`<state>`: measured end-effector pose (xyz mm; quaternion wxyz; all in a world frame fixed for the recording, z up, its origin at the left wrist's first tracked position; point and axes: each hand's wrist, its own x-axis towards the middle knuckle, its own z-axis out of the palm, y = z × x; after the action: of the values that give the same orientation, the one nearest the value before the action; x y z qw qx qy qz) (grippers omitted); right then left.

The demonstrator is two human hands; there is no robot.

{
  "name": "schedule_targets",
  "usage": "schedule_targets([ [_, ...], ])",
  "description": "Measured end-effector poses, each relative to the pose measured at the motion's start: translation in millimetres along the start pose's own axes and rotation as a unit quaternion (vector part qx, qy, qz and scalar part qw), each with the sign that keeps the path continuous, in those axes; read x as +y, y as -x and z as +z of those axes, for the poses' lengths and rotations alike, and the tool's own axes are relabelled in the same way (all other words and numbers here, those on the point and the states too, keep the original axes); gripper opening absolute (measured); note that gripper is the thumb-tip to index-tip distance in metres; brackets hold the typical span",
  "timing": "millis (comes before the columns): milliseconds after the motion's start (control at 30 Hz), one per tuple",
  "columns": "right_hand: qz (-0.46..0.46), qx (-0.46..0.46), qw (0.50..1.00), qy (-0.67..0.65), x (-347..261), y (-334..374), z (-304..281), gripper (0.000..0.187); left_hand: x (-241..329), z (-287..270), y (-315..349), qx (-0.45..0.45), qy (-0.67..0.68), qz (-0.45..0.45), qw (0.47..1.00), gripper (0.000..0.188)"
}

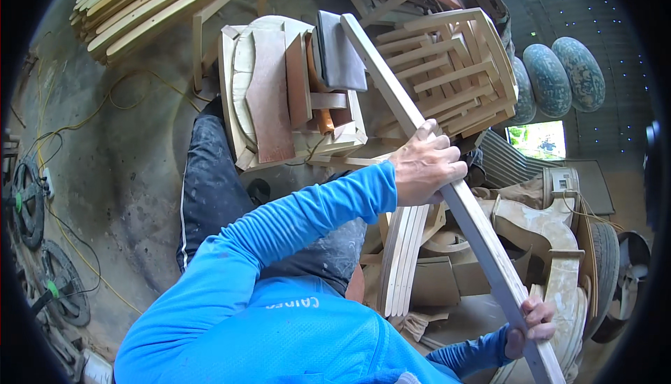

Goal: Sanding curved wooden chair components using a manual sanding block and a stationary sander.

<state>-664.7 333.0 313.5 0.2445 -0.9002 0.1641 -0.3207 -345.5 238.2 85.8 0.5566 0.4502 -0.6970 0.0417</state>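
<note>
A long straight wooden bar runs slantwise from the top middle to the lower right. It has a pale upper face and a greyer side. My left hand is wrapped over its middle. Closer to me, my right hand grips the bar near its lower end, fingers over the pale face. The bar's far tip lies against a dark grey flat pad. Beside the pad, a wooden stand carries reddish-brown sheets and an orange-brown curved handle-like piece.
Long pale wooden strips are stacked at far left. A slatted pile of wooden parts stands beyond the bar. Curved wooden pieces crowd the right side. Cables and black wheels lie on the floor at left.
</note>
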Motion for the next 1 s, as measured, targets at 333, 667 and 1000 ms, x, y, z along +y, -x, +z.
schedule_targets([
  [333, -0.1, -0.032, 0.994, -0.035, 105.9, -131.4, 117.2, 0.026, -153.3, -32.3, -4.5, -0.018, -0.027, -0.104, 0.994, 0.055],
  [667, -0.158, 0.032, 0.979, -0.128, 305.0, -274.6, 318.7, 0.015, -186.1, -71.5, 38.3, -0.183, -0.146, -0.333, 0.913, 0.091],
  [1000, -0.239, 0.012, 0.962, -0.129, 267.5, -182.0, 282.3, 0.018, -154.3, -61.5, 30.7, -0.105, -0.184, -0.232, 0.949, 0.096],
])
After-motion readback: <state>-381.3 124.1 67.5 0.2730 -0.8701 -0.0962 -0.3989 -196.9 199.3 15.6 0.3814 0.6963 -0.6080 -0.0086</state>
